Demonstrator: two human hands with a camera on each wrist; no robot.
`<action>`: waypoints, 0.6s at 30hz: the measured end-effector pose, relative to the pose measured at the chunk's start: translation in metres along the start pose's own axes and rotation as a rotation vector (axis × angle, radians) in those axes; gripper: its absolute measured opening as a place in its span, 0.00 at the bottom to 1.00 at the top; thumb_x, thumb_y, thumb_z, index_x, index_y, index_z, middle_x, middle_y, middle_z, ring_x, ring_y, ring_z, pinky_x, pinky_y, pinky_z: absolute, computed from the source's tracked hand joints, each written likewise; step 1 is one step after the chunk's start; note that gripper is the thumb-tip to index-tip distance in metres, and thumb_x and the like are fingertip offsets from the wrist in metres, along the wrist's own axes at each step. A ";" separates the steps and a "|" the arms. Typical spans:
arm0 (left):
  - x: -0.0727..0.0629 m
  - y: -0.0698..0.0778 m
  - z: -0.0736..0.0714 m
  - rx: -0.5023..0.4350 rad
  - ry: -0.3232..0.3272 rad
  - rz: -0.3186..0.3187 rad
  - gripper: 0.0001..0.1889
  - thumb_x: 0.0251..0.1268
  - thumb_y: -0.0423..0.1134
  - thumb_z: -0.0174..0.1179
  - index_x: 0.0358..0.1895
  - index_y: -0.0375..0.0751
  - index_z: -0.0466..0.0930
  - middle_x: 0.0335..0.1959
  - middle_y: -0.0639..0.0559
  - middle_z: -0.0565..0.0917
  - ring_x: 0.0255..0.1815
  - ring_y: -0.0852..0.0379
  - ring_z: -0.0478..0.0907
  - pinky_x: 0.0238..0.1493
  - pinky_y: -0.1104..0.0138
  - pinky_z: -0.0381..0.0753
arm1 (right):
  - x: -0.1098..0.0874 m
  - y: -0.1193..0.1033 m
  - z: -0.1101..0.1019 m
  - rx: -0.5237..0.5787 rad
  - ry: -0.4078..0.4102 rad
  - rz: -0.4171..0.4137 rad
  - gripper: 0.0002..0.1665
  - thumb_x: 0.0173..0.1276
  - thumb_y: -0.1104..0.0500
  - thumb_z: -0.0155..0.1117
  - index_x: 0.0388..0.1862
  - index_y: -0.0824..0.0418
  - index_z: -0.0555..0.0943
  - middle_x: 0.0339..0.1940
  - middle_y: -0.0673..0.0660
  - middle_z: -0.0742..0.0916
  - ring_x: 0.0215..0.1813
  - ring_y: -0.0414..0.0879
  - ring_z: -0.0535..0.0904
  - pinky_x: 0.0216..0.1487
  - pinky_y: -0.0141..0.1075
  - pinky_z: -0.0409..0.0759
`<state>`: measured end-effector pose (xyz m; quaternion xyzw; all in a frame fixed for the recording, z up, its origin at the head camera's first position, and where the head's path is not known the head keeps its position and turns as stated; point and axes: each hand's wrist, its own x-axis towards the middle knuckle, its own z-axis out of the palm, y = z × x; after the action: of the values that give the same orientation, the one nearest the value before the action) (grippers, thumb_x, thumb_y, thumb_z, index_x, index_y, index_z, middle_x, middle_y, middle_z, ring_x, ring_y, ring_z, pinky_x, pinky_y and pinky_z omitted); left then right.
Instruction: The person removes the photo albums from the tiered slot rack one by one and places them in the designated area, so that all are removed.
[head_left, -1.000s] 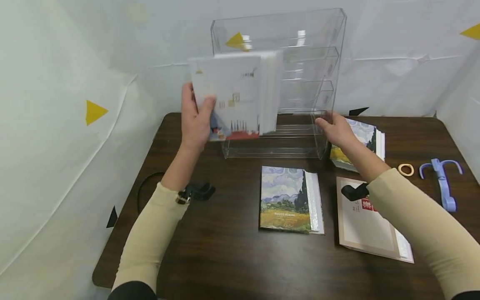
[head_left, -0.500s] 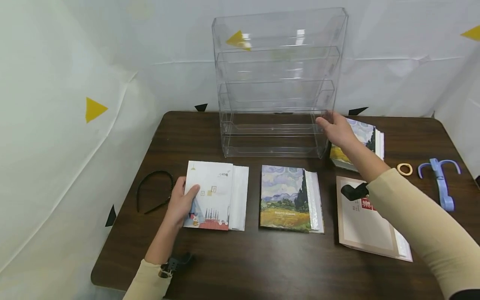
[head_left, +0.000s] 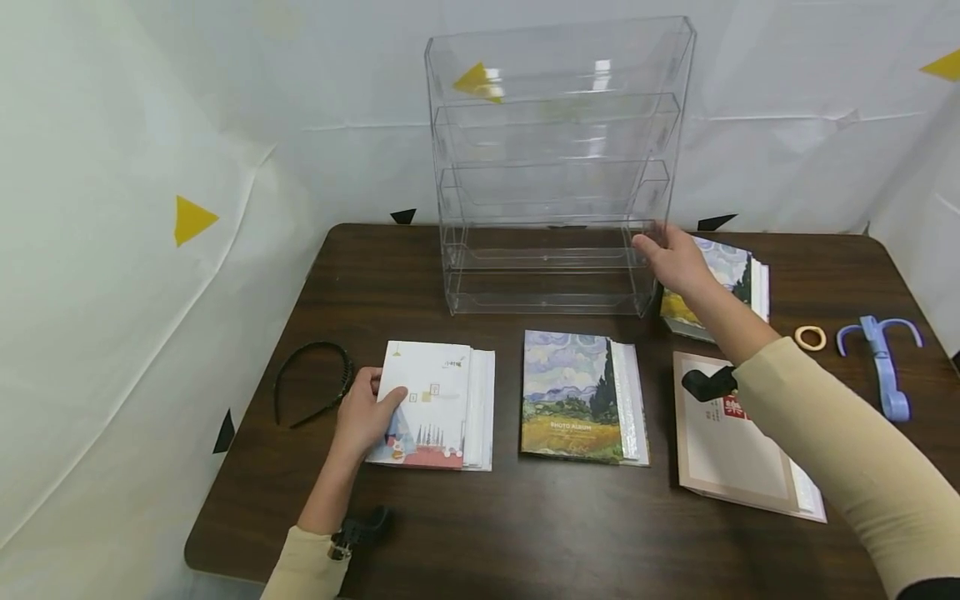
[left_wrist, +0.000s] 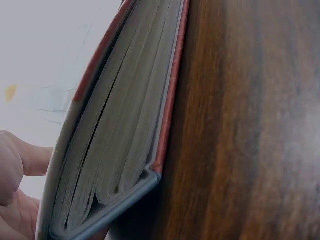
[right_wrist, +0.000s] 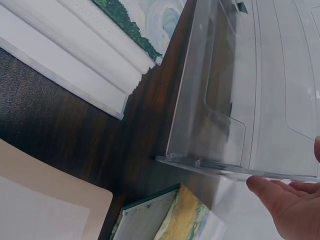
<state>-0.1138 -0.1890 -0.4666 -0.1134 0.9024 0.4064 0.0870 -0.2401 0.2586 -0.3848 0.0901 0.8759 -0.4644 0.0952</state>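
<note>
My left hand (head_left: 367,417) grips a white photo album (head_left: 423,408) by its spine side, thumb on the front cover. In the left wrist view the album's pages (left_wrist: 115,110) fan between the covers, and its lower cover is against the wood. With my right hand (head_left: 675,258) I hold the right side wall of a clear plastic tiered rack (head_left: 555,192) low down; in the right wrist view the thumb (right_wrist: 265,190) touches the wall's edge, and other fingers are partly out of frame. A landscape-painting photo album (head_left: 570,400) lies just right of the white one.
A beige album (head_left: 735,450) lies partly under my right forearm. Behind that arm, beside the rack, sits another painted album (head_left: 723,267). A wooden ring (head_left: 810,337) and a blue hooked holder (head_left: 888,375) are far right. A black headband (head_left: 292,367) lies left.
The white album came down from in front of the rack to the table's front left, carried by my left hand, then shifted slightly nearer. My right hand stayed on the rack.
</note>
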 end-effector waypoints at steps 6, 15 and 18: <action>-0.001 -0.001 -0.002 0.042 0.025 0.025 0.29 0.64 0.44 0.63 0.66 0.39 0.67 0.45 0.42 0.79 0.41 0.46 0.75 0.44 0.55 0.69 | 0.000 0.000 0.001 -0.008 0.002 -0.017 0.44 0.80 0.43 0.45 0.79 0.70 0.44 0.77 0.71 0.57 0.73 0.67 0.59 0.67 0.57 0.62; 0.005 0.004 -0.011 0.091 0.100 0.138 0.31 0.64 0.43 0.63 0.70 0.44 0.66 0.54 0.42 0.77 0.47 0.44 0.79 0.52 0.48 0.70 | -0.002 0.005 0.000 -0.021 0.005 -0.053 0.45 0.79 0.41 0.43 0.79 0.68 0.44 0.77 0.71 0.57 0.74 0.67 0.56 0.68 0.58 0.59; 0.007 0.007 -0.013 0.098 0.130 0.222 0.31 0.66 0.44 0.63 0.70 0.43 0.65 0.54 0.43 0.76 0.50 0.45 0.77 0.52 0.47 0.70 | -0.003 0.009 -0.001 0.011 0.001 -0.074 0.43 0.80 0.42 0.42 0.79 0.67 0.45 0.77 0.70 0.58 0.74 0.67 0.58 0.68 0.57 0.61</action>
<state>-0.1232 -0.1953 -0.4548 -0.0345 0.9320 0.3606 -0.0114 -0.2347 0.2640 -0.3902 0.0585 0.8762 -0.4722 0.0769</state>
